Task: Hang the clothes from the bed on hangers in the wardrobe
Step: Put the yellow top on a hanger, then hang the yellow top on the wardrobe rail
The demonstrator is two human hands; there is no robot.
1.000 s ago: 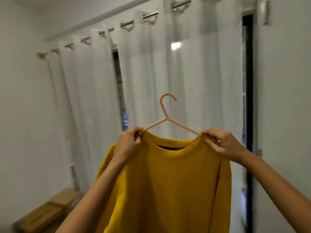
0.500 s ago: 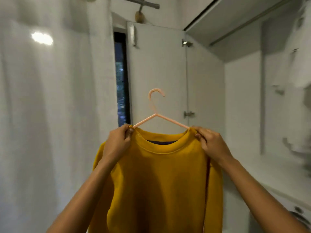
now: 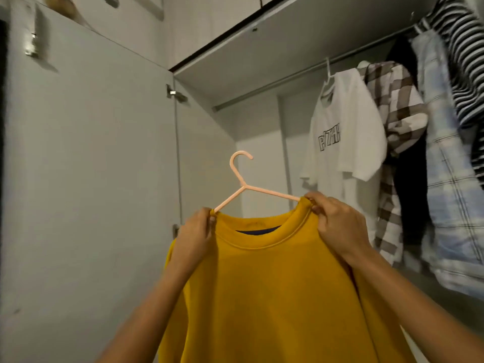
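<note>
A mustard-yellow sweatshirt [image 3: 275,292] hangs on a pink plastic hanger [image 3: 242,179], held up in front of me. My left hand [image 3: 195,238] pinches the sweatshirt's left shoulder at the collar, over the hanger's arm. My right hand [image 3: 337,224] grips the right shoulder the same way. The hanger's hook is free and points right, below and left of the wardrobe rail [image 3: 288,79]. The wardrobe stands open ahead and to the right.
On the rail hang a white printed T-shirt [image 3: 345,137], a brown checked shirt [image 3: 392,121], a dark garment, a pale blue checked shirt [image 3: 450,205] and a striped top [image 3: 463,53]. The open wardrobe door [image 3: 86,179] fills the left. The rail's left stretch is bare.
My view has swung right from the curtain and window to the open wardrobe. Both hands kept hold of the sweatshirt on its hanger, which now faces the hanging clothes.
</note>
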